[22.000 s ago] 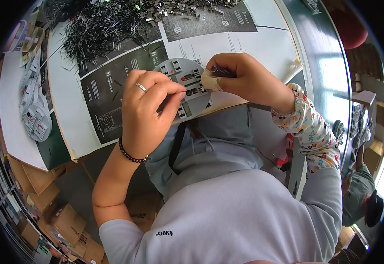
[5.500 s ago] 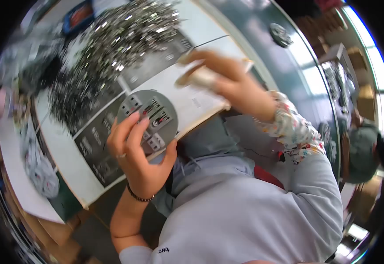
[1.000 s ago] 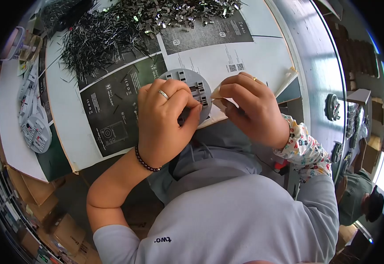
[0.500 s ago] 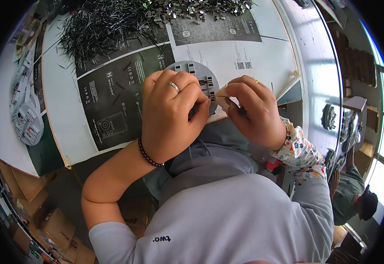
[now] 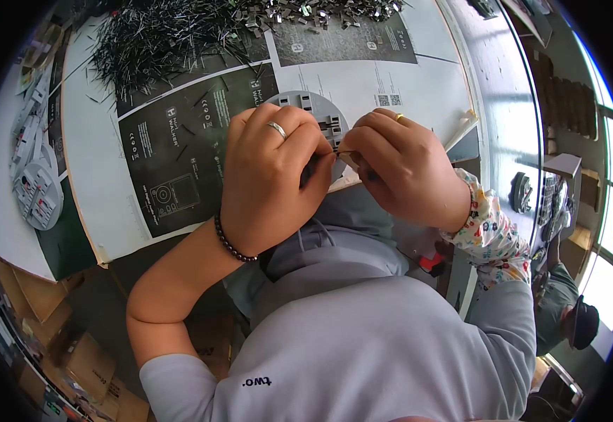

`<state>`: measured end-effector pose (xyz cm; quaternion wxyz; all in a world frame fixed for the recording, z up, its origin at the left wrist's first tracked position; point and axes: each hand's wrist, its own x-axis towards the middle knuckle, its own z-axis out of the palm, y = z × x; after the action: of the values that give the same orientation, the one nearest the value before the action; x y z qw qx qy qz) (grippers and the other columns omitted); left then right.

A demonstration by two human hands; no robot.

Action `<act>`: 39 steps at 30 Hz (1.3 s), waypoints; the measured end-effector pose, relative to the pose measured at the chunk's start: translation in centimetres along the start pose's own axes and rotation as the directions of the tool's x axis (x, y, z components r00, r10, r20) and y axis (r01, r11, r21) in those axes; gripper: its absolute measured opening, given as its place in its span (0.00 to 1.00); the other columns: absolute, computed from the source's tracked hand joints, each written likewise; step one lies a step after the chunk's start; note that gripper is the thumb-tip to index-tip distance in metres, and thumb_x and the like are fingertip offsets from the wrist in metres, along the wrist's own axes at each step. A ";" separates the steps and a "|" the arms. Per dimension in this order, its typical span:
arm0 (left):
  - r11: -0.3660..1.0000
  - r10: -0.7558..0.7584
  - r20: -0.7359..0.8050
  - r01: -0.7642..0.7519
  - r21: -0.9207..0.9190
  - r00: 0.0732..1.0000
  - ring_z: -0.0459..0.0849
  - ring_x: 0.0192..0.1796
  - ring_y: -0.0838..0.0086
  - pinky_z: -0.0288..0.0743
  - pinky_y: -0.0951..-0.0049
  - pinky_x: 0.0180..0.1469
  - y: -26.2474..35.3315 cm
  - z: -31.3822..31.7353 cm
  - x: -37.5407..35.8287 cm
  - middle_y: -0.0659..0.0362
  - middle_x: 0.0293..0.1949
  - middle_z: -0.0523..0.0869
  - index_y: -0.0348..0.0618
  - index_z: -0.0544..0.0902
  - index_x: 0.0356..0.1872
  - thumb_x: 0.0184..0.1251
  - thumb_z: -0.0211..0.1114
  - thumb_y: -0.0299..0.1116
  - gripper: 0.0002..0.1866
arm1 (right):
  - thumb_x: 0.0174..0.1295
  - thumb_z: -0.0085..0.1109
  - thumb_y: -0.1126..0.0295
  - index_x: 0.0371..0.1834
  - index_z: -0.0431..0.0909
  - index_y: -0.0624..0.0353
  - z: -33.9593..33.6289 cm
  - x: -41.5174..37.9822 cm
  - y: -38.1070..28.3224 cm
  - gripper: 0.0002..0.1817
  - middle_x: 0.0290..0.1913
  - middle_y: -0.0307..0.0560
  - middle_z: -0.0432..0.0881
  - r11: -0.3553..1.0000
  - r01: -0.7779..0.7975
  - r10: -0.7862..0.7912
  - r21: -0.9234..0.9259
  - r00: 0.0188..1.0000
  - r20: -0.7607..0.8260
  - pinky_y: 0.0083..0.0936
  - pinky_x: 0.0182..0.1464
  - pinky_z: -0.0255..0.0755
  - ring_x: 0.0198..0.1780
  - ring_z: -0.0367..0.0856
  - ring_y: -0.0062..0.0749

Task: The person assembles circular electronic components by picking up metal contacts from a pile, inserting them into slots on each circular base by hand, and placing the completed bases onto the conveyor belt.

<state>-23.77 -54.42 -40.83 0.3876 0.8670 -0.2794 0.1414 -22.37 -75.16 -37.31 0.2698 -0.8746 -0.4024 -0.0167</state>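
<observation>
A round grey plate (image 5: 325, 107) with small dark slots and clips lies at the table's near edge, partly hidden by both hands. My left hand (image 5: 271, 172), with a silver ring and a dark bead bracelet, is closed over the plate's left part, thumb and forefinger pinched at its near side. What those fingertips hold is too small to name. Close beside them, my right hand (image 5: 401, 165) is closed in a pinch at the plate's right edge. A small tan piece shows under its fingers, and a thin dark piece is at its fingertips.
A heap of thin dark metal strips (image 5: 159, 53) and shiny small pieces (image 5: 306, 14) covers the table's far side. Printed sheets (image 5: 173, 158) lie beneath. Another round grey plate (image 5: 39, 193) is at the far left. A person (image 5: 559, 309) is at the far right.
My right hand has turned and closed in toward the left fingertips, covering more of the tan piece. My left hand has shifted slightly left.
</observation>
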 end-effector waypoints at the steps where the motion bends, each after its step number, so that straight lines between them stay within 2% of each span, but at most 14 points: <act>1: 1.000 -0.017 -0.003 0.017 0.001 1.000 0.79 0.45 0.65 0.67 0.61 0.53 0.0 0.1 0.0 0.63 0.38 0.80 0.47 0.79 0.30 0.51 0.73 0.27 0.10 | 0.47 0.64 0.76 0.38 0.77 0.62 0.0 0.2 0.0 0.13 0.34 0.48 0.76 1.000 0.003 -0.002 -0.029 1.000 0.023 0.37 0.36 0.79 0.38 0.80 0.45; 5: 0.999 -0.029 -0.002 0.029 0.028 1.000 0.79 0.46 0.64 0.67 0.59 0.55 0.0 -0.1 0.0 0.62 0.38 0.80 0.47 0.79 0.31 0.52 0.73 0.27 0.10 | 0.45 0.66 0.83 0.40 0.78 0.65 -0.3 0.7 -0.5 0.16 0.37 0.53 0.78 0.999 -0.030 0.034 -0.038 0.991 0.128 0.38 0.38 0.78 0.38 0.81 0.48; 10: 0.999 -0.002 0.015 0.002 0.046 1.000 0.78 0.48 0.62 0.66 0.57 0.59 0.5 -0.5 -0.2 0.60 0.40 0.80 0.47 0.79 0.33 0.51 0.73 0.26 0.11 | 0.46 0.66 0.81 0.46 0.80 0.66 -0.7 0.2 -0.9 0.19 0.40 0.54 0.80 0.998 -0.030 0.037 -0.051 0.991 0.131 0.38 0.39 0.79 0.38 0.82 0.47; 11: 0.999 -0.002 0.013 0.002 0.043 1.000 0.78 0.49 0.62 0.65 0.56 0.60 0.5 -0.7 -0.1 0.60 0.40 0.79 0.47 0.79 0.34 0.51 0.73 0.26 0.11 | 0.47 0.65 0.81 0.48 0.80 0.67 -0.5 -0.5 -1.4 0.21 0.42 0.54 0.81 0.994 0.000 0.010 -0.107 0.996 0.093 0.37 0.39 0.80 0.39 0.82 0.46; 13: 0.998 -0.022 0.006 0.022 0.058 1.000 0.78 0.49 0.61 0.67 0.57 0.58 0.3 -0.8 -0.2 0.60 0.41 0.80 0.47 0.80 0.34 0.51 0.74 0.26 0.12 | 0.48 0.65 0.80 0.53 0.80 0.70 -0.2 -1.7 -1.9 0.24 0.46 0.56 0.82 0.977 0.050 -0.044 -0.206 0.998 0.034 0.35 0.39 0.81 0.39 0.82 0.46; 14: 0.998 -0.031 0.013 0.030 0.052 0.999 0.78 0.49 0.60 0.68 0.58 0.57 0.4 -0.7 -0.3 0.59 0.42 0.81 0.46 0.80 0.35 0.51 0.74 0.25 0.12 | 0.48 0.65 0.80 0.53 0.80 0.70 -0.2 -2.0 -2.0 0.24 0.46 0.56 0.82 0.979 0.047 -0.041 -0.198 0.999 0.033 0.35 0.39 0.81 0.39 0.82 0.46; 17: 0.999 -0.021 0.023 0.020 0.044 1.000 0.78 0.49 0.59 0.69 0.59 0.55 0.6 -0.6 -0.4 0.59 0.43 0.82 0.46 0.80 0.35 0.51 0.75 0.24 0.13 | 0.51 0.64 0.79 0.59 0.78 0.74 -0.4 -2.6 -2.1 0.28 0.53 0.58 0.81 0.971 0.069 -0.041 -0.228 0.991 0.127 0.32 0.39 0.82 0.41 0.83 0.45; 20: 0.999 -0.018 0.011 0.018 0.045 1.000 0.78 0.49 0.59 0.69 0.59 0.55 0.4 -0.6 -0.5 0.60 0.43 0.82 0.46 0.80 0.36 0.51 0.75 0.24 0.13 | 0.52 0.64 0.78 0.58 0.78 0.75 -0.4 -2.5 -2.4 0.27 0.54 0.59 0.80 0.959 0.084 -0.045 -0.272 0.988 0.147 0.31 0.39 0.82 0.42 0.83 0.45; 23: 0.999 -0.022 0.040 0.020 0.040 0.999 0.76 0.50 0.60 0.66 0.55 0.60 0.4 -0.5 -0.5 0.59 0.42 0.79 0.46 0.79 0.36 0.51 0.74 0.25 0.13 | 0.53 0.64 0.78 0.58 0.78 0.75 -0.3 -3.0 -2.8 0.26 0.54 0.59 0.79 0.959 0.078 -0.035 -0.274 0.987 0.157 0.32 0.38 0.82 0.43 0.83 0.44; 29: 1.000 -0.016 0.071 0.016 0.007 0.997 0.76 0.50 0.59 0.66 0.56 0.59 0.0 -1.0 -0.9 0.58 0.43 0.78 0.46 0.79 0.37 0.51 0.74 0.25 0.14 | 0.56 0.63 0.78 0.57 0.78 0.76 0.2 -2.9 -2.3 0.24 0.53 0.59 0.78 0.965 0.067 -0.046 -0.255 0.995 0.084 0.33 0.36 0.80 0.42 0.82 0.44; 37: 0.999 -0.008 0.078 0.006 0.031 0.997 0.75 0.50 0.58 0.67 0.56 0.58 0.2 -0.5 -0.9 0.57 0.44 0.78 0.45 0.78 0.38 0.52 0.74 0.25 0.15 | 0.58 0.62 0.77 0.59 0.78 0.74 -0.1 -2.8 -1.7 0.23 0.54 0.55 0.77 0.978 0.080 -0.057 -0.191 0.991 0.121 0.32 0.35 0.80 0.40 0.79 0.43; 39: 0.999 -0.007 0.067 0.004 0.038 0.998 0.75 0.50 0.58 0.67 0.56 0.58 0.0 -0.7 -0.8 0.57 0.44 0.78 0.46 0.78 0.39 0.52 0.74 0.25 0.15 | 0.58 0.62 0.77 0.59 0.78 0.73 0.2 -3.0 -2.0 0.23 0.54 0.54 0.77 0.959 0.101 -0.069 -0.265 0.989 0.127 0.32 0.36 0.79 0.40 0.79 0.42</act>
<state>-24.45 -53.58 -40.78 0.3619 0.8792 -0.2872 0.1163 -25.80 -76.08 -37.29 0.1228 -0.8846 -0.4488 -0.0323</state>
